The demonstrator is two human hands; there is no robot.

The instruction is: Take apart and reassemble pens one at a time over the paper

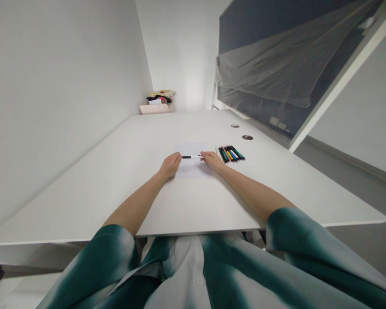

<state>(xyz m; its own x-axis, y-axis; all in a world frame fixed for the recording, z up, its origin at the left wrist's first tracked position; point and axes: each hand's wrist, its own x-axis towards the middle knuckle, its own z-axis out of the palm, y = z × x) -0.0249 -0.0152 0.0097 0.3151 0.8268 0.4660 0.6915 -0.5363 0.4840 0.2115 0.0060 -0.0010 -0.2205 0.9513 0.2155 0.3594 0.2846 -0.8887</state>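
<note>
With closed fingers (179,156), left hand (170,165) and right hand (212,159) pinch a marker's (191,157) ends over paper (193,171); any pull would likely need straightness.

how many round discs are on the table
2. One round disc is beyond the row of markers, near the right edge of the table; the second disc is farther back. Both show fully.

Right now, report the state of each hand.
Left hand: closed, holding the pen by its black end.
Right hand: closed, holding its white end.
</note>
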